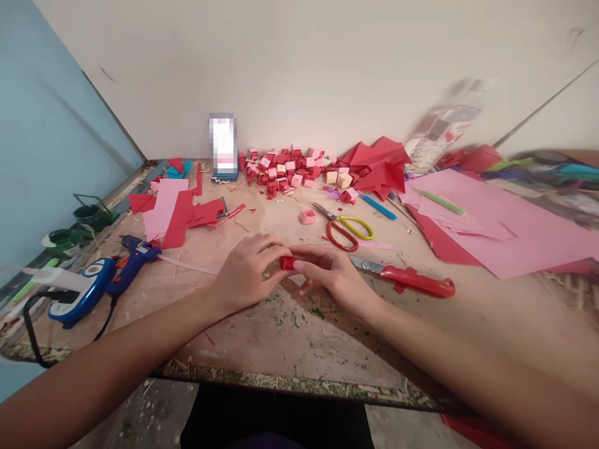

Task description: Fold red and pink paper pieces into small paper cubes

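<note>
Between my two hands, above the middle of the table, is a small red paper box (pixel 287 263). My left hand (pixel 255 268) pinches its left side with thumb and fingers. On the right side, my right hand (pixel 330 271) grips the same box, thumb in front. Just beyond the hands sits a small pink paper box (pixel 307 216), its open top showing. Scissors (pixel 344 227) with one red and one yellow handle lie behind my right hand. A red utility knife (pixel 416 280), blade out, rests to the right of that hand.
Many small red and pink boxes (pixel 285 168) are heaped by the wall. A phone (pixel 223 144) stands left of them. Paper pieces (pixel 173 206), a blue glue gun (pixel 133 262) and a power strip (pixel 87 293) lie left; pink sheets (pixel 505 224) and a plastic bottle (pixel 442 128) are right.
</note>
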`<action>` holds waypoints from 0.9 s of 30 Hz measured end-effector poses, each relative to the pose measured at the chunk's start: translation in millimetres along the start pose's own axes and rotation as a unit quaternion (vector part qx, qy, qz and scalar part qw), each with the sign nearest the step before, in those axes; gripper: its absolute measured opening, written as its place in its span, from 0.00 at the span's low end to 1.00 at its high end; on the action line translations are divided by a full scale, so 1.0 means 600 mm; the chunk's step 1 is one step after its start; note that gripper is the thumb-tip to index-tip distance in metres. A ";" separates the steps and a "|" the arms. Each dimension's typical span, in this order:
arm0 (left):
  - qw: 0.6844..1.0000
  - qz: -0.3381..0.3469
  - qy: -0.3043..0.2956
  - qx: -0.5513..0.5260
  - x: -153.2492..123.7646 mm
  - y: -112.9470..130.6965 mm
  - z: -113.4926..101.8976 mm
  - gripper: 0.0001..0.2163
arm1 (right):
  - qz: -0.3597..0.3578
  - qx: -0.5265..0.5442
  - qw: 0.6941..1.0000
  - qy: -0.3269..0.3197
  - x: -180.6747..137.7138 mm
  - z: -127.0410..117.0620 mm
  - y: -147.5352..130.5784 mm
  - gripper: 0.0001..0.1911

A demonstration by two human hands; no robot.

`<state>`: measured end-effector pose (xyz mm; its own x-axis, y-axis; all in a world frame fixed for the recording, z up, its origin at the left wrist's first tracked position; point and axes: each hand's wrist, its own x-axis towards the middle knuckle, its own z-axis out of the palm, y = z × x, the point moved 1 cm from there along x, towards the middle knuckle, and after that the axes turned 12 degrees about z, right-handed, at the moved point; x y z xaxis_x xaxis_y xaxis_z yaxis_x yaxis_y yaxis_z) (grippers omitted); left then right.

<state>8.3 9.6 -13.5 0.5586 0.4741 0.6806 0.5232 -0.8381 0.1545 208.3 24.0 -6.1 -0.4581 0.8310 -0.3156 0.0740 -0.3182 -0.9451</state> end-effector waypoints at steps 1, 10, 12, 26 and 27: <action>1.000 -0.002 -0.006 0.008 0.000 0.002 -0.001 0.07 | 0.003 -0.023 1.000 0.005 0.000 0.001 -0.001 0.16; 0.997 0.036 -0.050 0.038 0.001 0.019 -0.008 0.05 | 0.022 -0.130 0.991 0.016 -0.004 0.009 -0.006 0.12; 0.997 0.044 -0.050 0.028 0.001 0.021 -0.007 0.06 | 0.025 -0.141 0.990 0.010 -0.003 0.008 -0.004 0.12; 0.996 0.066 -0.051 0.023 0.003 0.025 -0.008 0.05 | 0.019 -0.145 0.989 -0.010 -0.001 0.002 -0.002 0.12; 0.996 0.067 -0.051 0.024 0.003 0.025 -0.008 0.05 | 0.018 -0.147 0.989 -0.010 -0.001 0.002 -0.003 0.12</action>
<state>14.0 -3.1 -6.4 0.6864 0.3866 0.6160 0.4694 -0.8825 0.0309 207.6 23.4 -4.2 -0.4676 0.8118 -0.3498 0.3440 -0.1975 -0.9180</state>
